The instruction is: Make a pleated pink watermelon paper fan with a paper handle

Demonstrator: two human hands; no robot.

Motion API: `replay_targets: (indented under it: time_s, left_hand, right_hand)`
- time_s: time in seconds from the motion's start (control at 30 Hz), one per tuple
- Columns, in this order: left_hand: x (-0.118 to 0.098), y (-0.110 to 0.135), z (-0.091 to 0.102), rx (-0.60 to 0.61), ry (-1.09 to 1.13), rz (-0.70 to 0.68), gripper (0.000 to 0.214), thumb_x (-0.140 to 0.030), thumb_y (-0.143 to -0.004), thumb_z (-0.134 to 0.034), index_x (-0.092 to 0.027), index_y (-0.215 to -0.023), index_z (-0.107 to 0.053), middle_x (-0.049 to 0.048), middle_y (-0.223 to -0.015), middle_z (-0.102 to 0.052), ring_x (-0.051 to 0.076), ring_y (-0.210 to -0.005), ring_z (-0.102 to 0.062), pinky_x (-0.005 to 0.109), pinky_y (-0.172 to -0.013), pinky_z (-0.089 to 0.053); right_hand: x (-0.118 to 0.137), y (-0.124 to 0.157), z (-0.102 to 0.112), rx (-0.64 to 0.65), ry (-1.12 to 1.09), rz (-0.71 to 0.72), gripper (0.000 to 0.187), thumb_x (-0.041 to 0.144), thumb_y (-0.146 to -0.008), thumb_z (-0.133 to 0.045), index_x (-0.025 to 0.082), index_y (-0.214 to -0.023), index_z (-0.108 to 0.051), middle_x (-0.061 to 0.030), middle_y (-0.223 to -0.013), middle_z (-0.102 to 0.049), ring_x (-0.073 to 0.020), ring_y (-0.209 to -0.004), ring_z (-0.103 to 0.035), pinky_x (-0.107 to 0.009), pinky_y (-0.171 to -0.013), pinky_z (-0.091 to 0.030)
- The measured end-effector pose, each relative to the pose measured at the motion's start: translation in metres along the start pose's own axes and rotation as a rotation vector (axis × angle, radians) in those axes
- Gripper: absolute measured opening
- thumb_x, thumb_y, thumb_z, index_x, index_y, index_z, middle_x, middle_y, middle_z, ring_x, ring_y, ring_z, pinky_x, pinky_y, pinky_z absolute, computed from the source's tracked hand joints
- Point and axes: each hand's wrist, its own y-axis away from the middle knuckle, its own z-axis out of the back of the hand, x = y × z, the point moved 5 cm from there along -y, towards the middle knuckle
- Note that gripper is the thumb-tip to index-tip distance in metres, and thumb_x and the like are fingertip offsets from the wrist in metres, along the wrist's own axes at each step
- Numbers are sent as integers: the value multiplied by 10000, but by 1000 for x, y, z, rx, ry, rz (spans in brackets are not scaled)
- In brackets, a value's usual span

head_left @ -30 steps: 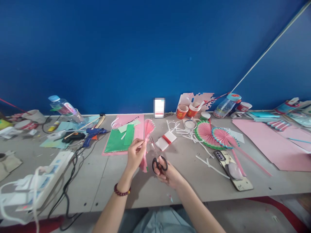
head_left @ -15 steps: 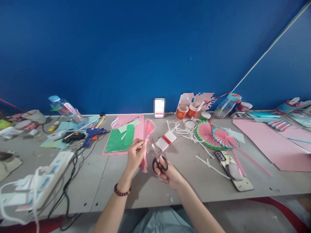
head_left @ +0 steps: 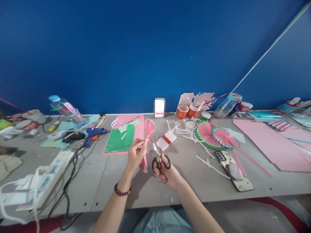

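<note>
While left fingers (head_left: 138,142) pinch one fan (head_left: 149,128), right fingers (head_left: 160,177) hold one scissors pair (head_left: 156,150)

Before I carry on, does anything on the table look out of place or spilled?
Yes: white strips lie loose and crossing each other beside two flat fans, messy rather than gathered. A scrap litters the front of the table.

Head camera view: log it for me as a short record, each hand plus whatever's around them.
Left hand: holds pleated pink paper near its narrow middle
Right hand: holds black-handled scissors, handles spread
Beside scissors: white bundle with red band
Left side: blue glue gun
Right side: phone, two round pleated fans
Background: blue wall
</note>
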Motion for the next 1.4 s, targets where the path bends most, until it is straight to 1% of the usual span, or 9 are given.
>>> replay_targets:
  time_s: [0.1, 0.2, 0.33, 0.5, 0.73, 0.9, 1.07, 1.23, 1.4]
  left_hand:
    - [-1, 0, 0, 1, -1, -3, 239, -374, -850, -583, -172, -817, -707, 17, -789, -507, 100, -649, -505, 193, -531, -576]
    - [-2, 0, -1, 7, -10, 1, 251, -382, -849, -582, -170, -803, -708, 16, -785, -515, 100, -648, -506, 194, -532, -574]
    - [-3, 0, -1, 16, -15, 0, 249, -381, -855, -573, -179, -856, -720, 17, -805, -532, 102, -652, -515, 204, -543, -577]
    - [-3, 1, -1, 28, -16, -5, 241, -372, -857, -572, -191, -893, -727, 14, -806, -530, 101, -649, -519, 205, -542, -574]
    - [-3, 1, -1, 27, -6, -11, 232, -352, -865, -567, -192, -916, -727, 14, -803, -511, 102, -665, -516, 199, -545, -579]
    - [-3, 0, -1, 28, 6, -8, 238, -363, -862, -570, -194, -924, -727, 17, -811, -517, 100, -657, -516, 201, -548, -582]
    - [-4, 0, -1, 19, 3, -9, 246, -375, -857, -575, -183, -885, -727, 15, -789, -509, 98, -639, -510, 199, -537, -581]
    - [-2, 0, -1, 18, 5, 1, 235, -362, -859, -572, -183, -890, -721, 14, -807, -513, 98, -652, -510, 204, -549, -585]
    - [-2, 0, -1, 19, 3, -7, 234, -362, -863, -568, -181, -874, -715, 18, -818, -521, 98, -652, -522, 195, -535, -578]
  right_hand:
    - [1, 0, 0, 3, -11, 13, 520, 683, -756, -577, 171, -713, -502, 67, -523, -487, -18, -341, -268, -185, -353, -129]
    - [1, -1, 2, -30, 0, 24, 506, 668, -748, -603, 173, -720, -499, 74, -509, -479, -15, -330, -254, -187, -356, -118]
    - [1, 0, 4, -69, 24, 48, 493, 645, -758, -618, 169, -716, -497, 75, -502, -472, -9, -326, -226, -190, -357, -107]
    - [1, 0, 6, -62, 29, 73, 486, 625, -780, -613, 156, -709, -504, 68, -517, -476, -4, -337, -228, -186, -367, -136]
    - [0, 0, 6, -49, 53, 95, 480, 616, -808, -585, 154, -703, -507, 64, -517, -479, -5, -342, -217, -189, -370, -136]
    - [0, 0, 7, -56, 72, 81, 491, 633, -790, -593, 157, -708, -509, 66, -512, -486, -7, -348, -220, -190, -374, -142]
    - [-1, -1, 7, -67, 76, 75, 514, 657, -750, -619, 160, -693, -501, 78, -487, -470, -5, -337, -200, -195, -372, -130]
    - [1, 1, 5, -81, 75, 83, 494, 630, -741, -651, 163, -702, -494, 88, -480, -459, -2, -338, -186, -196, -382, -121]
    - [0, 2, -1, -23, -2, 6, 531, 686, -725, -614, 172, -700, -483, 80, -488, -469, -17, -338, -209, -207, -391, -103]
